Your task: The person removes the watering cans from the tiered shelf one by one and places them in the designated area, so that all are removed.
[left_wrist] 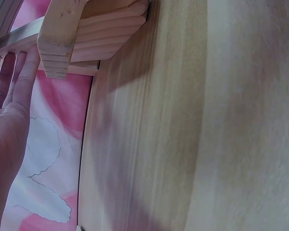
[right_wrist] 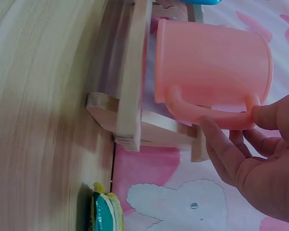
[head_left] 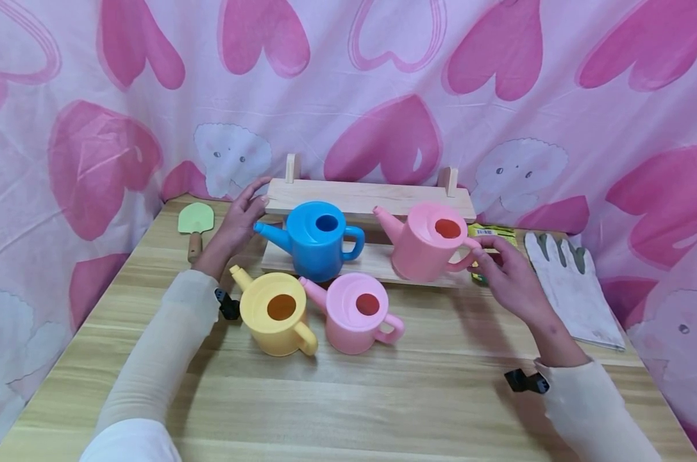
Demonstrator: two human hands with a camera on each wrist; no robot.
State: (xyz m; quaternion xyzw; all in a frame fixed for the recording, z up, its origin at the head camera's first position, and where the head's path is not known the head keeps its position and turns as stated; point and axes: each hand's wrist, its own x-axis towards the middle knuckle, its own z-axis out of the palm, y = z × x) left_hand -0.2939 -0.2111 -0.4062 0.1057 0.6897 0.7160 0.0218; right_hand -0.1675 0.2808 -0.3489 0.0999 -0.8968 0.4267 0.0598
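My left hand (head_left: 241, 215) touches the left end of the wooden shelf's upper board (head_left: 365, 197); in the left wrist view its fingers (left_wrist: 25, 79) reach fairly straight to it. My right hand (head_left: 506, 276) pinches the handle of a salmon-pink watering can (head_left: 420, 250), spout to the left. The right wrist view shows a gap between this can's base and the lower board (right_wrist: 131, 77). A blue watering can (head_left: 316, 247) sits at the shelf's left front. Before the shelf, on the table, stand a yellow watering can (head_left: 267, 330) and a lilac-pink watering can (head_left: 354, 327).
A green trowel (head_left: 195, 221) with a wooden handle lies left of the shelf. At the right are a yellow-and-green packet (head_left: 492, 230), partly hidden by my right hand, and white gloves (head_left: 573, 298). A heart-patterned cloth (head_left: 383, 138) hangs behind the wooden table (head_left: 383, 404).
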